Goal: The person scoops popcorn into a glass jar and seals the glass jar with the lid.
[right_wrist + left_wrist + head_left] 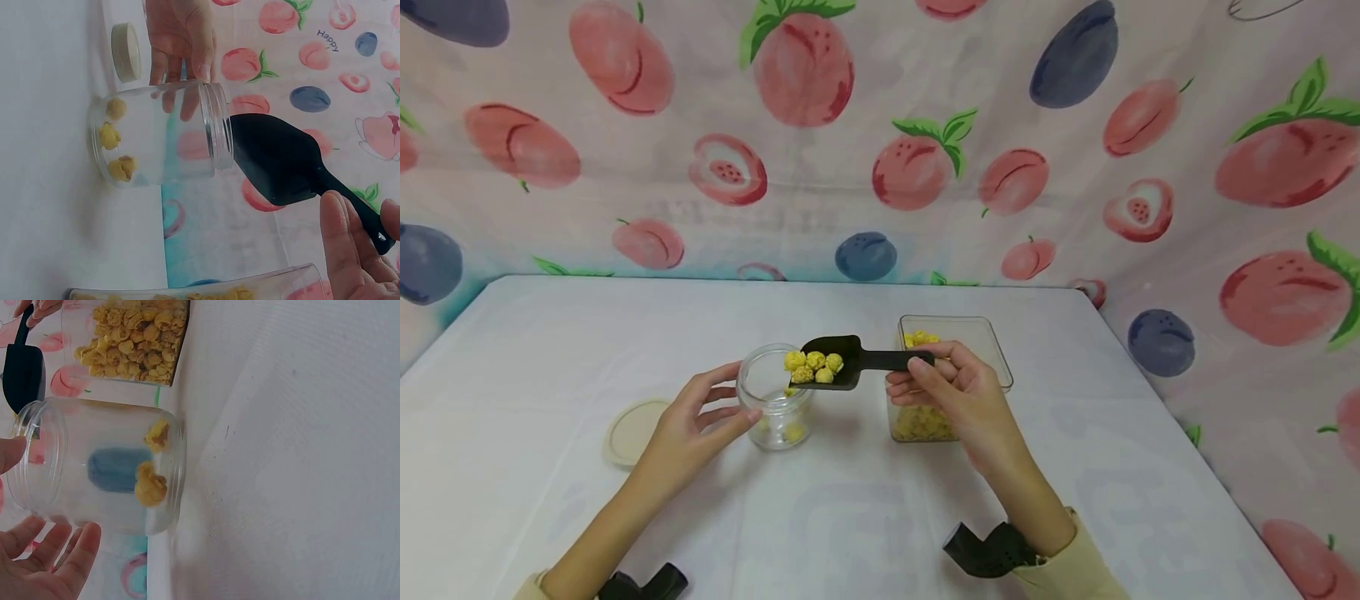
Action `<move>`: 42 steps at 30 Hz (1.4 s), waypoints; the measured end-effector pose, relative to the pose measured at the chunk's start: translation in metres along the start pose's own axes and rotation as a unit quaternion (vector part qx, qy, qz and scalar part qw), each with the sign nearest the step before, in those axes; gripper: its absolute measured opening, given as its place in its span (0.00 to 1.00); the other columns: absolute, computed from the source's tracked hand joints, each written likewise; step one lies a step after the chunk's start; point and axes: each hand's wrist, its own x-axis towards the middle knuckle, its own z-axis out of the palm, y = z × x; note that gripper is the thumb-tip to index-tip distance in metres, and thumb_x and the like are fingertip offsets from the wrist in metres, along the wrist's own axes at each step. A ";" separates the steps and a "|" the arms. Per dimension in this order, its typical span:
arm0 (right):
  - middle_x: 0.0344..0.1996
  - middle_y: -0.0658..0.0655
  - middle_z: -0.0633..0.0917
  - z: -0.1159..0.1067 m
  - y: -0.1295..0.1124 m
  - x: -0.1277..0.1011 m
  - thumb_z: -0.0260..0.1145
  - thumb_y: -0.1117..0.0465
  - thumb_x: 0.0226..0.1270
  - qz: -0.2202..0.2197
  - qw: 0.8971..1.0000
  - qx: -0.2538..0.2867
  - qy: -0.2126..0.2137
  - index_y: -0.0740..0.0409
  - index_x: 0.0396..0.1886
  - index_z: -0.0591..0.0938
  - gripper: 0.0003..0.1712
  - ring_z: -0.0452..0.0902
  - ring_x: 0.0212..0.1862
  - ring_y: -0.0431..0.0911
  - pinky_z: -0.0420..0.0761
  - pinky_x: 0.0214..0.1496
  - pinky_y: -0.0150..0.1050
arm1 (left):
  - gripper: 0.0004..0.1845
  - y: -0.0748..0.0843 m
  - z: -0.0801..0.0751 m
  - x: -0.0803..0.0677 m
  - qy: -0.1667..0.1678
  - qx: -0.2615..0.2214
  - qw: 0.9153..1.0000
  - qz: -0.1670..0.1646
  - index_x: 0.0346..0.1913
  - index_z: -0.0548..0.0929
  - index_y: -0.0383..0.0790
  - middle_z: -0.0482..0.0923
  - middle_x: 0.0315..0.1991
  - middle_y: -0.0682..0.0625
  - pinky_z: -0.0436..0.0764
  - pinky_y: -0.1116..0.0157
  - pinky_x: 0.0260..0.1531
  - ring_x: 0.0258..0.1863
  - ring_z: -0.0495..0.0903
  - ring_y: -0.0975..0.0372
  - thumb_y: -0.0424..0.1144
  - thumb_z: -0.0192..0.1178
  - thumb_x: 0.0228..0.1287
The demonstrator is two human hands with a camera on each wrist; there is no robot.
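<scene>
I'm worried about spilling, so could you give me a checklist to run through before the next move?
1. Scoop loaded: ok, popcorn sits in it.
2. Scoop lined up: ok, its front edge is over the mouth of the jar.
3. Jar steadied: ok, upright on the table, left hand holding it.
4. Lid out of the way: ok, off the jar, lying on the table.
5. Room inside: ok, only a few pieces at the bottom.
6. Every piece sure to land inside: cannot tell.

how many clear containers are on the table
2: the round jar, held by the left hand, and the rectangular popcorn box, partly hidden behind the right hand.
</scene>
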 end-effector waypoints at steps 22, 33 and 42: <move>0.31 0.53 0.87 0.007 -0.012 -0.001 0.62 0.60 0.65 -0.045 0.997 -0.050 0.045 0.65 0.47 0.73 0.16 0.84 0.34 0.47 0.84 0.43 0.43 | 0.30 -0.001 -0.002 0.002 -0.001 -0.009 1.000 0.004 0.64 0.66 0.37 0.66 0.60 0.45 0.74 0.83 0.47 0.49 0.69 0.78 0.37 0.63 0.60; 0.32 0.59 0.86 0.009 -0.011 -0.001 0.63 0.63 0.64 -0.069 0.994 -0.065 0.054 0.65 0.46 0.74 0.14 0.84 0.32 0.47 0.85 0.42 0.42 | 0.30 -0.001 -0.002 0.003 -0.001 -0.012 1.000 0.011 0.64 0.66 0.36 0.67 0.60 0.44 0.75 0.82 0.47 0.49 0.69 0.78 0.36 0.63 0.59; 0.33 0.53 0.88 0.006 -0.010 -0.001 0.61 0.63 0.65 -0.090 0.993 -0.050 0.063 0.66 0.48 0.74 0.14 0.85 0.35 0.49 0.84 0.43 0.43 | 0.30 -0.001 -0.002 0.003 -0.001 -0.014 1.000 0.010 0.64 0.66 0.36 0.67 0.60 0.44 0.74 0.82 0.47 0.49 0.69 0.78 0.36 0.63 0.60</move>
